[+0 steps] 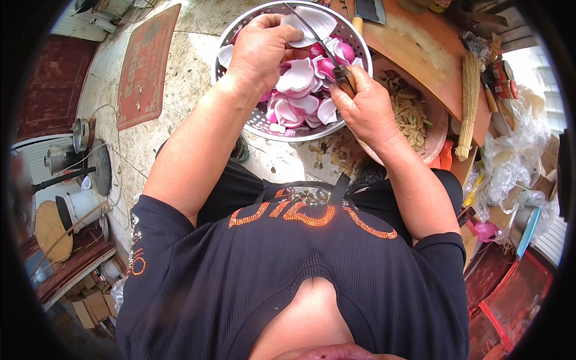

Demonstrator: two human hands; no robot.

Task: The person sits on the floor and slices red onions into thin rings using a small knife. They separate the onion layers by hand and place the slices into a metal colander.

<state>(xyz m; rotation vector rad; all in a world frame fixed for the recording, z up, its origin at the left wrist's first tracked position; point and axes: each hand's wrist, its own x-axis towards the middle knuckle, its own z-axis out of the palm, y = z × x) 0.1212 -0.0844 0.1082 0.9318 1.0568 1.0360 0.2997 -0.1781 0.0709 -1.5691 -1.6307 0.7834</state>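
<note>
A metal colander (219,63) with a perforated wall stands in front of me, filled with curved pink-and-white vegetable pieces (298,77) that look like onion layers. Over its left side, my left hand (259,49) pinches a broad whitish piece (313,25) between thumb and fingers. My right hand (365,103) is closed round the dark handle of a knife (329,53) at the colander's right rim. Its thin, curved blade points up and left, crossing in front of the whitish piece. Whether the blade touches that piece, I cannot tell.
Right of the colander, a pink basin (436,129) holds yellowish scraps, partly under a wooden table (414,45). A cleaver (370,11) lies on the tabletop. A straw brush (468,102) and plastic bags (510,159) are farther right. A red mat (147,69) lies on the floor at left.
</note>
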